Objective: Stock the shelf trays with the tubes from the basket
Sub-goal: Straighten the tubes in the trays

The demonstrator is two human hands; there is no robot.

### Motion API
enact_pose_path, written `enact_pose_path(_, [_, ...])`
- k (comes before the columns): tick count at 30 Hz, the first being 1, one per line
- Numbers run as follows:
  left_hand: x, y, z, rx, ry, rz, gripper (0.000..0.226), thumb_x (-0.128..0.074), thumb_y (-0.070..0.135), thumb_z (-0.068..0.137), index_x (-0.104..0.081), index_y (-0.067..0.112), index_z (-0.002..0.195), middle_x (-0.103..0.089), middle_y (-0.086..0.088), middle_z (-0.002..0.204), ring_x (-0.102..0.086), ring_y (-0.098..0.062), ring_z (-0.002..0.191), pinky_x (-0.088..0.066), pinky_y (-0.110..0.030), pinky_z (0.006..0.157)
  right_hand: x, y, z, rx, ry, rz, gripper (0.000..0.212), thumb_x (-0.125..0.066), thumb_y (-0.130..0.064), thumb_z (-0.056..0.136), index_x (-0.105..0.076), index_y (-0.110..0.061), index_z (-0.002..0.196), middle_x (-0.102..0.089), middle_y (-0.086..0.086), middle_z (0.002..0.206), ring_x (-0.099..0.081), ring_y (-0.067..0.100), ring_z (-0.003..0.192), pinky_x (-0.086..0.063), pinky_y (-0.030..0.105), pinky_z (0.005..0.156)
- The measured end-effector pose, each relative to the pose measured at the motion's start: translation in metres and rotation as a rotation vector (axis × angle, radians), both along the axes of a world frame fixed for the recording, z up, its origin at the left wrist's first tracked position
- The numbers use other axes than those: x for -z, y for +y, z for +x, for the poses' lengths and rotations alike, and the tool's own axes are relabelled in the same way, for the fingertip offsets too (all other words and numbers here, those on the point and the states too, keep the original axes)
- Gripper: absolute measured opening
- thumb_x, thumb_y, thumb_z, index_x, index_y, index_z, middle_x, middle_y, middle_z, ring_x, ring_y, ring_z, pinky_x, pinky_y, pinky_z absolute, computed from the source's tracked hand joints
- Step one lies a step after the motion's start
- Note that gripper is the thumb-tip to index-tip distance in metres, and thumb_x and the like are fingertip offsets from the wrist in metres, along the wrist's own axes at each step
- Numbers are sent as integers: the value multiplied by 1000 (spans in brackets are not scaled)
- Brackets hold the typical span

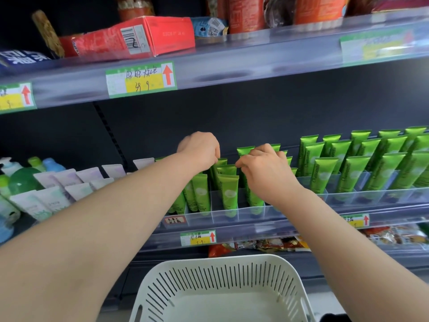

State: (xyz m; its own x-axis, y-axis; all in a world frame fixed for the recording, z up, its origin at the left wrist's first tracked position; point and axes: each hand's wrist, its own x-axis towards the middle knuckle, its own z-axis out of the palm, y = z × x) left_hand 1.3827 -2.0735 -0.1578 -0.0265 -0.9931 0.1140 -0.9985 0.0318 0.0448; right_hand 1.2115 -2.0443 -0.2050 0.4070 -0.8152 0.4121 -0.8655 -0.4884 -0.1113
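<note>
Dark shop shelving backs clear divided trays [290,206] of green Chamomile tubes [228,189]. Left hand [199,148] and right hand [264,168] each pinch a tube's crimped top, likely to seat it upright in its slot. At six o'clock, the white slotted basket [222,259] shows no tubes.

shelf [255,230] bears clear trays [348,197] of green tubes [228,189]; pale tubes [46,201] at left

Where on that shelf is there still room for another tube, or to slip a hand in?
The front cells of the clear tray, right of the right hand, look bare. The white basket floor shows bare too. Crowded: the green tubes between the left hand and right hand, and the pale tubes further left.
</note>
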Motion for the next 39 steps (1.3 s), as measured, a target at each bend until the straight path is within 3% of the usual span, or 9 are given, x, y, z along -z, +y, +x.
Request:
enact_pose_path(7, [10,-6,-15,9,7,-102,13,-62,21,90,-70,32,91,-68,6,102,-61,-21,97,-45,-29,72,2,-1,-8,2,-32,19,25,-46,-23,96,-64,-27,113,-60,-3,112,-50,22,108,-36,37,80])
enact_pose_path(12, [8,-10,-12,3,63,-43,4,-69,28,87,-71,29,84,-69,10,94,-62,-18,92,-47,-29,71,0,-3,-8,18,-61,9,26,-43,-29,98,-61,-24,116,-57,-1,114,-50,23,107,-37,39,80])
enact_pose_path(15, [4,-12,-6,-12,148,-19,12,-70,36,86,-73,27,79,-69,12,86,-62,-15,84,-44,-28,65,0,-4,-4,5,-59,17,28,-43,-29,98,-59,-23,120,-56,-1,118,-49,23,108,-38,40,81])
enact_pose_path(17, [1,-14,-2,-22,184,-68,10,-66,33,88,-74,27,84,-69,12,90,-62,-16,86,-43,-28,66,-1,-5,-1,-3,-54,19,28,-42,-29,98,-59,-24,120,-57,-1,119,-49,23,108,-38,41,81])
enact_pose_path(21, [1,-18,7,-75,103,-107,17,-67,26,88,-71,29,104,-68,5,106,-62,-22,100,-51,-34,81,1,-7,2,-5,-44,27,27,-41,-30,99,-58,-25,119,-57,-3,120,-49,22,107,-37,40,81])
enact_pose_path(27, [8,-24,9,-66,39,-42,23,-65,8,86,-72,28,94,-68,5,102,-62,-22,96,-49,-32,72,5,-10,-3,7,-55,48,29,-40,-33,99,-59,-25,119,-58,-4,120,-47,22,110,-37,41,84])
enact_pose_path(32, [13,-27,5,-36,62,-66,30,-62,4,88,-71,28,102,-68,5,104,-62,-21,97,-54,-36,82,4,-11,-4,0,-66,33,29,-40,-35,99,-60,-26,117,-58,-5,119,-48,21,109,-37,40,82])
enact_pose_path(39, [17,-33,1,-18,162,-126,29,-63,3,86,-69,31,85,-62,13,85,-62,-15,89,-52,-32,74,4,-12,-4,-1,-71,30,28,-39,-33,99,-60,-26,118,-59,-5,119,-48,21,108,-38,40,83])
